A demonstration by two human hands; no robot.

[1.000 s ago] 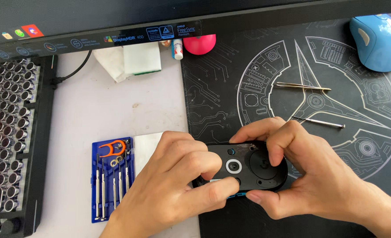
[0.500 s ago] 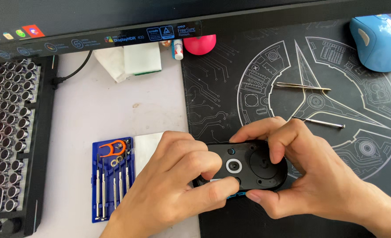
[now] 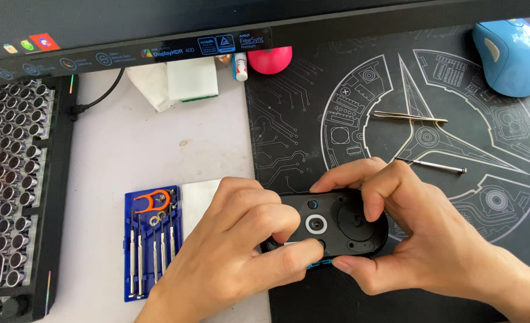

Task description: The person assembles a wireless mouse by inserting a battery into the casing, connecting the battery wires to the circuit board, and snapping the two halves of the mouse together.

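Observation:
A black computer mouse (image 3: pixel 342 224) lies upside down at the front of the dark desk mat (image 3: pixel 301 125), its underside with a white ring facing up. My left hand (image 3: pixel 235 245) grips its left end, thumb along the near edge. My right hand (image 3: pixel 420 239) clasps the right end, with the index finger pressed on the round plate of the underside. A bit of blue shows under the mouse's near edge.
A blue tray of small screwdrivers (image 3: pixel 151 239) lies left of my hands. Tweezers (image 3: pixel 408 116) and a thin screwdriver (image 3: pixel 432 164) rest on the mat behind them. A blue mouse (image 3: pixel 510 54) sits back right, a keyboard without caps (image 3: pixel 8 191) at left, a monitor edge (image 3: pixel 157 48) behind.

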